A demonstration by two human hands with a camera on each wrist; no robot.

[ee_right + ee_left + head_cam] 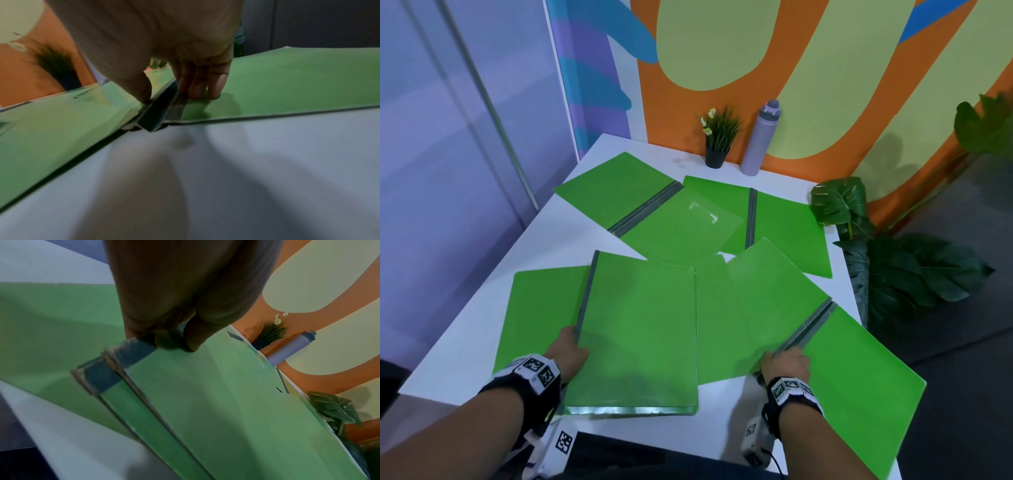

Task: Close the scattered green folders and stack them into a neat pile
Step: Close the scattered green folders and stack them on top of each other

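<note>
Several green folders with grey spines lie scattered on the white table (458, 342). My left hand (566, 346) grips the spine edge of a closed folder (637, 325) at the near left. In the left wrist view my thumb (193, 337) lies on its cover, and a second closed folder (144, 410) sits just under it. Both rest on an open folder (541, 308). My right hand (784, 363) pinches the raised spine (158, 110) of an open folder (852, 377) at the near right, thumb on one flap, fingers (203, 87) on the other. Two more open folders (619, 192) (784, 226) lie at the back.
A small potted plant (719, 137) and a purple bottle (762, 137) stand at the table's far edge against the painted wall. Large artificial leaves (839, 205) lean over the right edge. The near-right folder overhangs the table's right edge.
</note>
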